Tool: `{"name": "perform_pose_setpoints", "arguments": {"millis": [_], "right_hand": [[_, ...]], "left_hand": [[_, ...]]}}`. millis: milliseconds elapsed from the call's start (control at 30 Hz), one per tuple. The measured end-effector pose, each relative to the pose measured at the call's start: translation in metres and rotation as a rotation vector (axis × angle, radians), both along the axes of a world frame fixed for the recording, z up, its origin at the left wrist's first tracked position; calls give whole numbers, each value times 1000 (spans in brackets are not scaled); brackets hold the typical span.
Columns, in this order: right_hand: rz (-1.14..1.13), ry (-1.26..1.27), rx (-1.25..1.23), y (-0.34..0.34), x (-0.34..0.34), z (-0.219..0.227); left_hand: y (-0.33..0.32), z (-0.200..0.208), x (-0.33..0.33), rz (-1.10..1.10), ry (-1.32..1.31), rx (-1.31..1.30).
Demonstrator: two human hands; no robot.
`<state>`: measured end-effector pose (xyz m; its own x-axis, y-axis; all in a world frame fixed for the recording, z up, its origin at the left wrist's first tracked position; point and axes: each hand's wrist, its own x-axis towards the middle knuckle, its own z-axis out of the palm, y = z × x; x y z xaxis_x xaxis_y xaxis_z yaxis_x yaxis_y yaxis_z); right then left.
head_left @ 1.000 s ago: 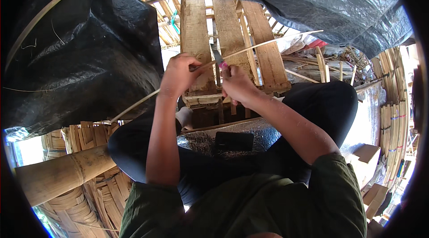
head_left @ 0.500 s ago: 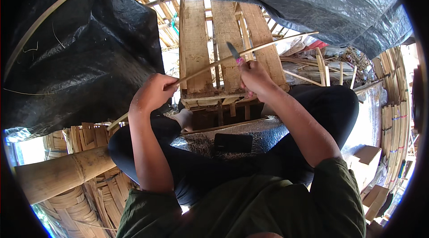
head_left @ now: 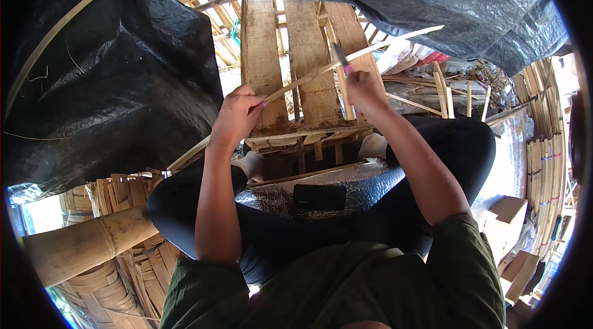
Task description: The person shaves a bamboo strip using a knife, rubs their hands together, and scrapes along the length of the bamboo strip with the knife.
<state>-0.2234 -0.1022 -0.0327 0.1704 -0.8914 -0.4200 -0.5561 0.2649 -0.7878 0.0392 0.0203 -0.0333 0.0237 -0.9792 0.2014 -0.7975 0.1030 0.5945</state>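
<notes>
Gripping the bamboo strip (head_left: 296,84) near its lower stretch, our left hand (head_left: 238,116) is closed around it, while our right hand (head_left: 364,91), up toward one o'clock from the left, is clamped on the knife (head_left: 340,57), whose blade meets the strip. The strip runs slantwise from seven o'clock, past our knee, up to one o'clock, crossing the wooden pallet (head_left: 265,51) that stands ahead of our crossed legs. We judge the shaving goes best with the blade held at a shallow angle, the left hand keeping the strip taut and well clear of the edge. A dark phone (head_left: 318,196) lies on the mat (head_left: 370,177) at six o'clock.
</notes>
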Motion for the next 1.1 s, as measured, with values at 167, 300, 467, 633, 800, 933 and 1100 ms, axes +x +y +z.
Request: {"name": "perform_pose_setpoints", "arguments": {"millis": [167,300,467,633,800,933,1100], "right_hand": [[260,9,95,33,32,8],[141,8,157,17,19,13],[-91,109,59,-12,0,8],[175,-6,41,7,15,-4],[314,48,-352,3,12,9],[219,62,-310,-17,-7,28],[220,-121,-372,-31,-28,18]], "left_hand": [[-3,-6,-8,36,25,-75],[-3,-6,-7,82,60,-61],[-7,-7,-8,80,57,-38],[-7,-2,-13,72,70,-30],[-4,8,-17,83,60,12],[-2,16,-15,110,20,13],[2,26,4,151,84,70]]}}
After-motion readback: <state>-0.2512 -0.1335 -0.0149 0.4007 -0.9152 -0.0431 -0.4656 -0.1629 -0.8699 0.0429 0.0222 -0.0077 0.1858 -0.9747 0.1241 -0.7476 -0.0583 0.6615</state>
